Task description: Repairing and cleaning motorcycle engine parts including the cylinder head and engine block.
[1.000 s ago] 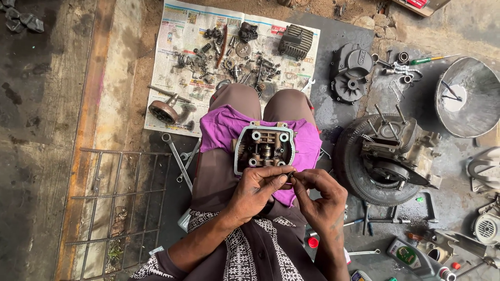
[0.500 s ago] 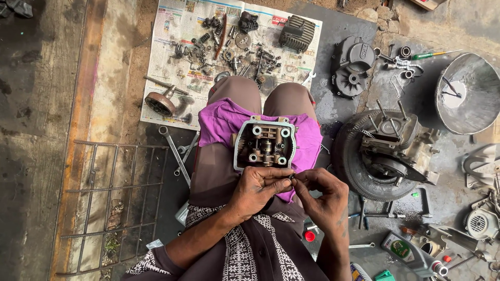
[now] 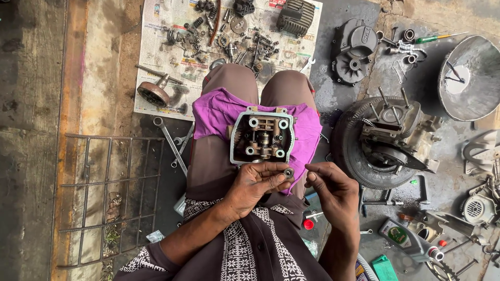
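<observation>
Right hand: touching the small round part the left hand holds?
Apart. The head view shows a sliver of purple cloth between the right hand fingertips and the small round part pinched in the left hand.

Small dark ring part [image 3: 288,172] between fingertips

head cam | one view only, no second to overlap | looks steeply down from above the seated person | near: lap, left hand [image 3: 256,183], right hand [image 3: 329,183] | farther, top edge: newspaper [image 3: 156,62], floor
</observation>
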